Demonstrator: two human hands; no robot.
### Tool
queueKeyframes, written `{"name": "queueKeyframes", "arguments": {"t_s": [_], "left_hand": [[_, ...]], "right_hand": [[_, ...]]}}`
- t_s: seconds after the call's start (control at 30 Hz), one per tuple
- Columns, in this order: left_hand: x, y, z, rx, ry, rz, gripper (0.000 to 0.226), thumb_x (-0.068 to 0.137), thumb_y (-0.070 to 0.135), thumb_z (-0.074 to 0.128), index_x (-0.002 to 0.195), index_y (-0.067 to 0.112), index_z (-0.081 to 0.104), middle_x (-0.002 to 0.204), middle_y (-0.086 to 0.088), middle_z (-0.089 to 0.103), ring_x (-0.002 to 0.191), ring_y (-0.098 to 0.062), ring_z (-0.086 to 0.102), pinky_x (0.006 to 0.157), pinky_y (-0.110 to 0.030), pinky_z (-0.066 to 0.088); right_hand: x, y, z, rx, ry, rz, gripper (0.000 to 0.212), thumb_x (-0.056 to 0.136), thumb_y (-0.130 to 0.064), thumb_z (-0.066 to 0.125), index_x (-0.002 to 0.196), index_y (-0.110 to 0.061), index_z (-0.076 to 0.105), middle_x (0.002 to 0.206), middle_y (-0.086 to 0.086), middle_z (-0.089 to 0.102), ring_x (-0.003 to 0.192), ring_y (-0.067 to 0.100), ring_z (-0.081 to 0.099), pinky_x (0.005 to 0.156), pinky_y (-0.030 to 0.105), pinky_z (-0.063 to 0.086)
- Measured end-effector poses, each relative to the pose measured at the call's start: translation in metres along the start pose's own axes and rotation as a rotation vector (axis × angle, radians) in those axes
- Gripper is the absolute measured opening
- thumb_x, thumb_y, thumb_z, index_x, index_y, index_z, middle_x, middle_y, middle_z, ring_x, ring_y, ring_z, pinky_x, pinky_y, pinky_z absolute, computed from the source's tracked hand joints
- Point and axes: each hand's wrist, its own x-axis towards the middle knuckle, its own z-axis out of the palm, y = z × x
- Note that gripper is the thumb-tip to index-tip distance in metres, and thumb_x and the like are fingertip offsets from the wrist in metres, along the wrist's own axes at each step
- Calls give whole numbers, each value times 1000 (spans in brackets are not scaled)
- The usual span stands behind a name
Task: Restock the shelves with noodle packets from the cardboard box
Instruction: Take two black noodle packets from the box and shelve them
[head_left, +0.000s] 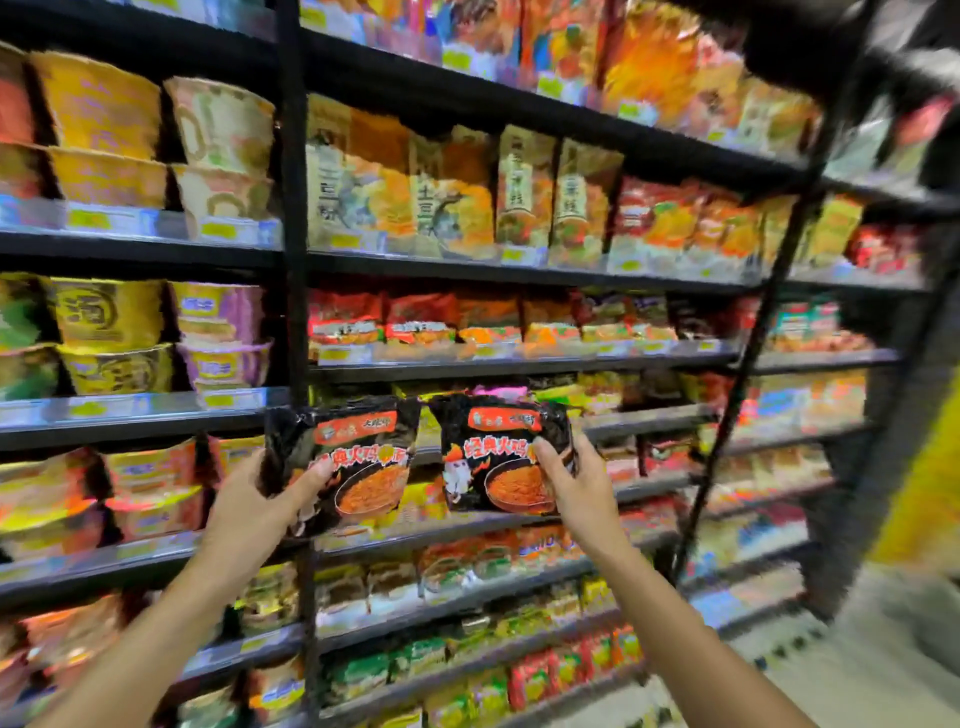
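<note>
Noodle packets, two black ones, fill our hands: left hand (254, 499) grips one packet (353, 457), right hand (576, 483) pinches another (498, 452), before stocked shelves (519, 364).

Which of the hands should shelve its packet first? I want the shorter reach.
Probably the right hand: its black noodle packet is held in front of the packet shelves. The left hand's packet overlaps the black upright.
</note>
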Motion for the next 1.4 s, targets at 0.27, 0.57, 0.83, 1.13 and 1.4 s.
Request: {"name": "queueKeyframes", "arguments": {"t_s": [0.27, 0.57, 0.83, 1.13, 1.4], "left_hand": [[15, 20, 203, -68, -125, -39, 32, 74, 47, 77, 80, 21, 60, 59, -2, 60, 55, -17, 54, 51, -33, 46], [58, 24, 355, -69, -267, 40, 15, 86, 28, 72, 88, 18, 61, 59, 5, 64, 50, -7, 55, 53, -23, 48], [143, 0, 501, -102, -371, 87, 15, 82, 40, 72, 86, 28, 65, 60, 1, 64, 52, -10, 57, 55, -26, 48], [238, 2, 678, -148, -311, 139, 15, 82, 36, 76, 94, 34, 68, 77, 22, 70, 66, 5, 61, 66, -25, 48], [287, 21, 798, -105, -186, 147, 24, 84, 33, 77, 107, 30, 69, 83, 16, 72, 75, 0, 64, 74, -24, 48]], "right_hand": [[30, 62, -194, -123, 244, 2, 14, 100, -19, 59, 92, -28, 52, 82, -22, 54, 72, -23, 54, 74, 9, 40], [84, 147, -310, -166, 362, 99, 39, 94, -51, 61, 114, -17, 61, 109, 5, 69, 102, 20, 67, 87, 48, 56], [190, 219, -395, -158, 392, 71, 23, 98, -36, 60, 113, -19, 62, 104, 1, 71, 98, 17, 69, 82, 34, 58], [310, 295, -498, -125, 418, 53, 19, 98, -28, 61, 114, -19, 65, 100, -1, 73, 91, 10, 70, 73, 22, 56], [419, 360, -586, -65, 320, -27, 6, 99, -28, 60, 99, -23, 63, 88, -5, 68, 81, 2, 65, 71, 21, 51]]}}
